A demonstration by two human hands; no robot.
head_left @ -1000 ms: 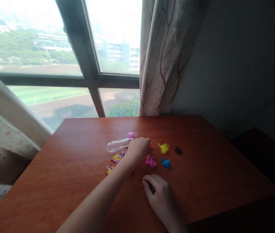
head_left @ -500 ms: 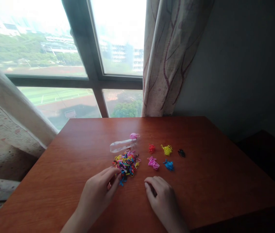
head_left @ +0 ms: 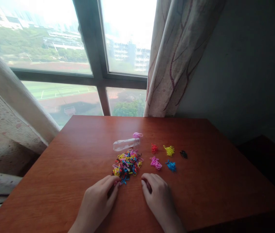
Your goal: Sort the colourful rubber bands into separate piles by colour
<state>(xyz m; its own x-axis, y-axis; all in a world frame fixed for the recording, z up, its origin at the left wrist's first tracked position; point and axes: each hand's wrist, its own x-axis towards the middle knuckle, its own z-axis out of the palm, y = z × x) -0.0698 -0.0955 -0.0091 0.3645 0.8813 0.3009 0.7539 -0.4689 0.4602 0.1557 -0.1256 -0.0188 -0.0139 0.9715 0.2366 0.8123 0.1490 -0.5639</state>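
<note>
A mixed pile of small coloured bands (head_left: 127,163) lies on the brown table. At its near left edge my left hand (head_left: 101,195) has thumb and fingertips nearly together; a bit of pink shows at the tips, too small to name. My right hand (head_left: 158,195) rests on the table to the right, fingers curled and closed, any content hidden. Beyond it are separate heaps: red bands (head_left: 154,148), yellow bands (head_left: 169,150), pink bands (head_left: 156,163), blue bands (head_left: 170,165) and black bands (head_left: 183,154).
Behind the mixed pile a clear empty bottle (head_left: 126,144) lies on its side, beside a pink looped item (head_left: 137,135). The table (head_left: 212,181) meets a window (head_left: 125,77) with curtains (head_left: 173,58) at the back.
My left hand has shifted slightly down at the pile's near edge. My right hand has moved a little left and up. The whole view has shifted slightly.
</note>
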